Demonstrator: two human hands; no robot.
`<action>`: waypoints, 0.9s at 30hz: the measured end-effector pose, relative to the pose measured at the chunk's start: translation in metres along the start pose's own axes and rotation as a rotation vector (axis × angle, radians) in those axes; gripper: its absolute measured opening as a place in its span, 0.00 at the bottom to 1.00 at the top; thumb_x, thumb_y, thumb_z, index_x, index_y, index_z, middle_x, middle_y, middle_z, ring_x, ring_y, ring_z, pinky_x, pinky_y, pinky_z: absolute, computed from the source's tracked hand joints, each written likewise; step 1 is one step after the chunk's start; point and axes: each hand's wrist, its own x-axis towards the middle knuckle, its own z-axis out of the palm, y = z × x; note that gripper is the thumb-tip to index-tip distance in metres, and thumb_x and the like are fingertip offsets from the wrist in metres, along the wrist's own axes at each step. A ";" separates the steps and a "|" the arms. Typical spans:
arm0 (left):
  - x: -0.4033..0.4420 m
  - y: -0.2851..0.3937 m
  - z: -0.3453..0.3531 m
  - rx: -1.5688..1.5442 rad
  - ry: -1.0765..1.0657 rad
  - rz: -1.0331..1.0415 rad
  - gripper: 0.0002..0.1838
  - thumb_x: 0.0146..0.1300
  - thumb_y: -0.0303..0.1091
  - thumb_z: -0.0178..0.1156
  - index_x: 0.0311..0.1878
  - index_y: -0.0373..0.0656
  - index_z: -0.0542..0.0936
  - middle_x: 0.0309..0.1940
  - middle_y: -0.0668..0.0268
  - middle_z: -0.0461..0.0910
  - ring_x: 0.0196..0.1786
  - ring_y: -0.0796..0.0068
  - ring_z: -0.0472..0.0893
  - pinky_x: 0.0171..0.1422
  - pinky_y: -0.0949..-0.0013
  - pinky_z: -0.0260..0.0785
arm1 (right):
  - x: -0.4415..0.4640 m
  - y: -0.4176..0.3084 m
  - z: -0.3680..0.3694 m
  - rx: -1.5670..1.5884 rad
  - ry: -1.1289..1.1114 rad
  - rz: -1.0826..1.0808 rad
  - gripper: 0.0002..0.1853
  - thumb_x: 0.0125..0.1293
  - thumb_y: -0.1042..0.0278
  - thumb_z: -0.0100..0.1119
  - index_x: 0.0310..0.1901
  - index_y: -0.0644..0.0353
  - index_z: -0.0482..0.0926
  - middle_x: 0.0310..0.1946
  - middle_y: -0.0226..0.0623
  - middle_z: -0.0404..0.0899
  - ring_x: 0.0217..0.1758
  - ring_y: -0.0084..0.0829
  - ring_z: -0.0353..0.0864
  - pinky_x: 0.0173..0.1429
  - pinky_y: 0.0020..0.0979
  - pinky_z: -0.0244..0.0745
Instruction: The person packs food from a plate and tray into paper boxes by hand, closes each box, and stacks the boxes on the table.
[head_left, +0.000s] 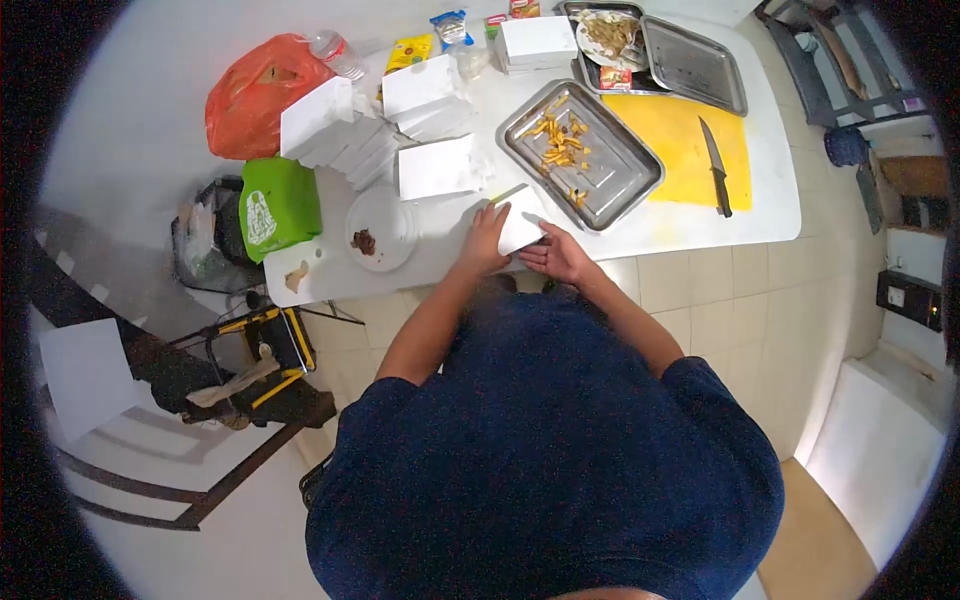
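My left hand is closed on the left side of a small white box at the table's front edge. My right hand is at the box's lower right side, palm turned up and fingers stretched out. A dark strip shows beside those fingers, too small to name. Just beyond the box is a metal tray with yellow-brown cut pieces of food. Left of my left hand, a clear round plate holds dark brown bits. Another white box lies behind the left hand.
Stacked white boxes fill the back left, near a red plastic bag and a green bag. A knife lies on a yellow cutting board. Behind stands another metal tray. A chair is left.
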 end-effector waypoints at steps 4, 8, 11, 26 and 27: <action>0.004 -0.011 -0.001 -0.099 -0.019 0.024 0.62 0.33 0.38 0.76 0.74 0.50 0.51 0.71 0.47 0.52 0.72 0.43 0.53 0.75 0.52 0.51 | -0.008 -0.006 0.001 -0.012 -0.044 0.006 0.42 0.60 0.43 0.61 0.65 0.67 0.56 0.59 0.55 0.67 0.64 0.48 0.66 0.68 0.44 0.61; 0.012 -0.027 -0.010 -0.297 -0.059 0.129 0.61 0.35 0.40 0.75 0.74 0.45 0.51 0.70 0.47 0.56 0.72 0.52 0.57 0.75 0.57 0.51 | -0.004 -0.009 -0.002 0.059 -0.045 0.037 0.40 0.60 0.45 0.60 0.65 0.64 0.57 0.60 0.54 0.66 0.65 0.48 0.65 0.68 0.45 0.62; 0.010 -0.023 -0.029 -0.402 -0.092 0.114 0.59 0.36 0.41 0.74 0.72 0.37 0.53 0.66 0.45 0.63 0.69 0.53 0.63 0.72 0.61 0.56 | -0.011 -0.012 -0.003 0.006 -0.090 0.027 0.37 0.62 0.47 0.59 0.64 0.63 0.58 0.60 0.52 0.66 0.65 0.46 0.66 0.68 0.46 0.62; 0.001 -0.063 -0.044 -1.167 -0.451 -0.416 0.37 0.52 0.49 0.65 0.64 0.41 0.71 0.54 0.63 0.75 0.55 0.67 0.73 0.57 0.64 0.67 | 0.023 -0.011 -0.043 -0.779 0.203 -0.063 0.26 0.70 0.49 0.48 0.53 0.68 0.72 0.43 0.47 0.80 0.46 0.40 0.81 0.49 0.41 0.77; 0.004 -0.082 -0.030 -1.150 -0.443 -0.333 0.36 0.52 0.50 0.65 0.63 0.43 0.71 0.55 0.62 0.75 0.56 0.67 0.73 0.58 0.62 0.67 | 0.028 -0.009 -0.050 -0.779 0.189 -0.073 0.26 0.70 0.49 0.48 0.53 0.68 0.72 0.42 0.48 0.80 0.45 0.40 0.81 0.48 0.41 0.77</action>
